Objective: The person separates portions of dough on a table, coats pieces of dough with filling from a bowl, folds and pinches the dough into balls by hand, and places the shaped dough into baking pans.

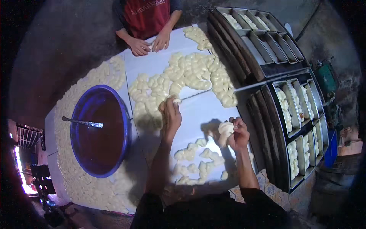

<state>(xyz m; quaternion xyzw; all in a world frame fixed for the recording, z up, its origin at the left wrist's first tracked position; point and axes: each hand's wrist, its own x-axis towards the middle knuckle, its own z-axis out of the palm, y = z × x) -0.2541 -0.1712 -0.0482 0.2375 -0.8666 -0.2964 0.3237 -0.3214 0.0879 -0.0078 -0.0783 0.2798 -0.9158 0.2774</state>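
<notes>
My right hand (239,134) is closed on a pale, soft dough piece (225,129), held above the white tabletop (198,114). Closer to the middle of the table, my left hand (170,113) has its fingers curled together, with a small bit of dough (176,100) showing at the fingertips. Just beyond it lies a large cluster of shaped dough pieces (190,70). Several separate dough pieces (202,168) rest on the near part of the table, below and between my hands.
Black racks of metal loaf pans (263,45) stand along the right side, some pans holding dough. To the left, a blue basin (72,133) of brown liquid has a metal-bladed tool (89,123) across it, amid more dough (63,152). A co-worker's hands (150,45) handle dough opposite.
</notes>
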